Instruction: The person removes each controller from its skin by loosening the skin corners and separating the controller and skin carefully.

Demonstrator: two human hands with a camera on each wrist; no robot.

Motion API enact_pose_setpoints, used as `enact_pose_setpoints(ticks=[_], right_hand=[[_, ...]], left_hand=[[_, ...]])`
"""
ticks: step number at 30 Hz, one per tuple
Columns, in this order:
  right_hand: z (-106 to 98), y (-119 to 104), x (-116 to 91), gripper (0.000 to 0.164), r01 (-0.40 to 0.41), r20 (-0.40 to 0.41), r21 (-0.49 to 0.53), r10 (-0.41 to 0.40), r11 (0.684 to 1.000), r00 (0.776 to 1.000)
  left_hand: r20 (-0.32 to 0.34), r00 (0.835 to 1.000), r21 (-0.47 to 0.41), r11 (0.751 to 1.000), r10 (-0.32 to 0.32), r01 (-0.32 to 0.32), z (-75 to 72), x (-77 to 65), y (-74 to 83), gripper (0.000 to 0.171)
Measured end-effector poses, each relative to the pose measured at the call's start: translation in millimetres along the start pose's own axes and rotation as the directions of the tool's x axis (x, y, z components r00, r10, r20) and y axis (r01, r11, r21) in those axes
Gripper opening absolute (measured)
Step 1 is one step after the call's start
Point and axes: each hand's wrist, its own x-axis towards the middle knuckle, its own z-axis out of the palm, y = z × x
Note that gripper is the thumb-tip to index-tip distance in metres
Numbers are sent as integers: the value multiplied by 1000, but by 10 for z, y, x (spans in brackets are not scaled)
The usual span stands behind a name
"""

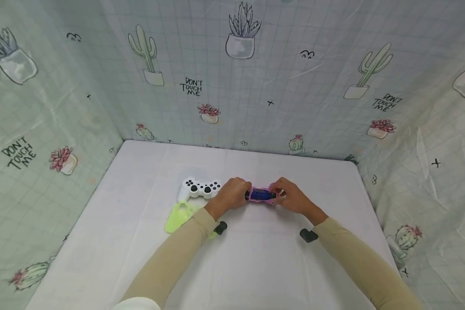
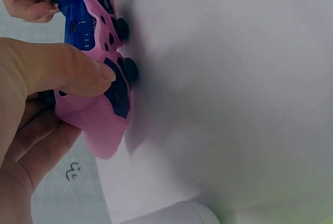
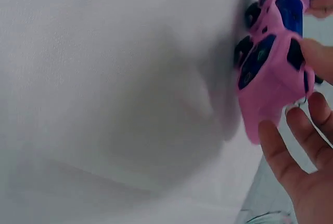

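Between both hands is a dark blue game controller (image 1: 261, 195) in a pink silicone sleeve (image 2: 98, 125), tipped up on edge with its thumbsticks facing the table. My left hand (image 1: 234, 192) grips one end, the thumb lying over the directional-button side and the fingers behind. At the other end, my right hand (image 1: 291, 196) holds the sleeve's edge near the shoulder buttons, thumb on top and fingers along the grip. In the right wrist view the pink sleeve (image 3: 265, 99) covers that grip, with the face buttons showing through its opening.
A white game controller (image 1: 195, 188) lies left of my left hand. Nearer to me is a yellow-green silicone sleeve (image 1: 176, 218), partly hidden under my left forearm. The white table (image 1: 263, 262) meets a cactus-print cloth (image 1: 279, 77) at its back and sides.
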Motion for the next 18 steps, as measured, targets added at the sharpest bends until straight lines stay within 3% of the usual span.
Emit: enact_pose_setpoints(ticks=[1,3,6,8,10,13,18], right_hand=[[15,-31,4,20,38,0,-85,-38,996,999],[60,-82,18,12,132,5,-294,-137,947,991],[140,-153,23,6,213,14,-554,-247,805,969],[191,-186,28,6,234,23,-663,-292,711,956],[228,-223,21,8,225,37,-727,-289,649,957],[257,-260,3,14,209,64,-778,-255,593,965],[212,-231,-55,18,198,94,-807,-210,556,973]], left_hand=[[5,1000,5,1000,-6,6,-4,3,0,21],[13,1000,17,1000,-16,15,-13,5,-1,21],[17,1000,23,1000,-20,20,-28,3,1,20],[9,1000,19,1000,-15,15,-32,5,2,19],[-1,1000,13,1000,-10,10,-30,8,3,18],[-1,1000,9,1000,-9,9,-19,18,-2,17],[25,999,-6,1000,-30,30,-33,44,-21,17]])
